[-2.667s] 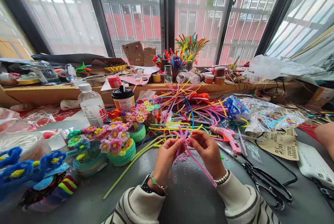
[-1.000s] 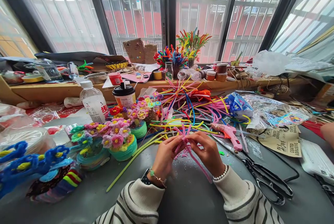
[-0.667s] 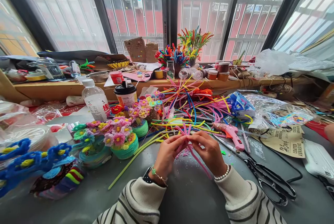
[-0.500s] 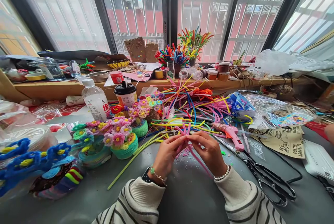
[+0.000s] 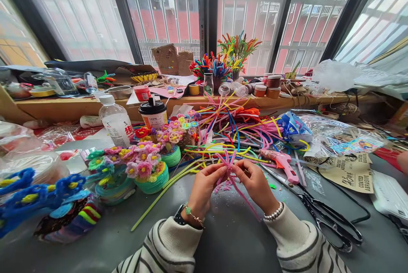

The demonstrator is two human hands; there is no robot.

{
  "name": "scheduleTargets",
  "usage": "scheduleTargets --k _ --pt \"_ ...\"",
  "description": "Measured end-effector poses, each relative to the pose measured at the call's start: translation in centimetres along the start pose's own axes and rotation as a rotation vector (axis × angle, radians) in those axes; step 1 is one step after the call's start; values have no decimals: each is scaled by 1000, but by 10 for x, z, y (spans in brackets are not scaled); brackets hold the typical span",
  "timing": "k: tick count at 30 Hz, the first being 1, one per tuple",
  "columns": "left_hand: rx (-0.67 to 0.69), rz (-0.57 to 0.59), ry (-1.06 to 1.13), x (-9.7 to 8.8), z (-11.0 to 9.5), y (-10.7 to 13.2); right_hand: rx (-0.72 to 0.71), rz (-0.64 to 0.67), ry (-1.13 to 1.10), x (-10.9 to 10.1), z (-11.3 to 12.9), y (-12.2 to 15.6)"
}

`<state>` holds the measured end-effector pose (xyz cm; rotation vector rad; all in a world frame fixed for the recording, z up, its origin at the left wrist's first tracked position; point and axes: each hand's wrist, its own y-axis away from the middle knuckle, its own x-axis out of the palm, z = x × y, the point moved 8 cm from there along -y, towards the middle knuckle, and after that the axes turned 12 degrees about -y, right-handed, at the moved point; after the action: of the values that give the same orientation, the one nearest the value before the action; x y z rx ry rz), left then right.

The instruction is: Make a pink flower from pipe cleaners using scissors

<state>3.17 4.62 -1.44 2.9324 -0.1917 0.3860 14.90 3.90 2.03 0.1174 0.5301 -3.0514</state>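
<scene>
Between my two hands is a bundle of pink pipe cleaners, crossed at the middle with loose ends fanning up and one long end trailing down to the right. My left hand pinches the bundle from the left side. My right hand pinches it from the right, thumb and forefinger at the crossing. Just beneath, pink fluff scraps lie on the grey table. Beyond the hands spreads a heap of loose yellow, pink and blue pipe cleaners.
At right lie a pink glue gun and black-handled scissors. Pipe-cleaner flower pots stand at left, near a clear bottle and a lidded cup. A wooden ledge holds jars. Someone's hand shows at the right edge.
My right hand has shifted slightly right and down, its fingers less bunched over the crossing. More of the pink bundle's centre shows between my hands.
</scene>
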Motion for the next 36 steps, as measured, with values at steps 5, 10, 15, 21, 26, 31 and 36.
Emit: scheduleTargets --k 5,10,15,21,26,31,36 --pt "31 -13 -26 -1 -2 -1 237 86 -287 10 -20 1" --pt "8 9 58 -1 0 -1 194 48 -256 4 -20 -2" --pt "-37 14 136 -1 4 -1 -410 -13 431 -2 23 3" --pt "2 24 123 0 2 -1 -708 29 823 15 36 17" --pt "40 4 85 0 -4 1 -738 36 822 18 41 18" --pt "79 -35 24 -1 -7 1 -767 21 796 21 45 22" --pt "124 -54 -73 -1 -9 2 -575 -113 570 8 39 17"
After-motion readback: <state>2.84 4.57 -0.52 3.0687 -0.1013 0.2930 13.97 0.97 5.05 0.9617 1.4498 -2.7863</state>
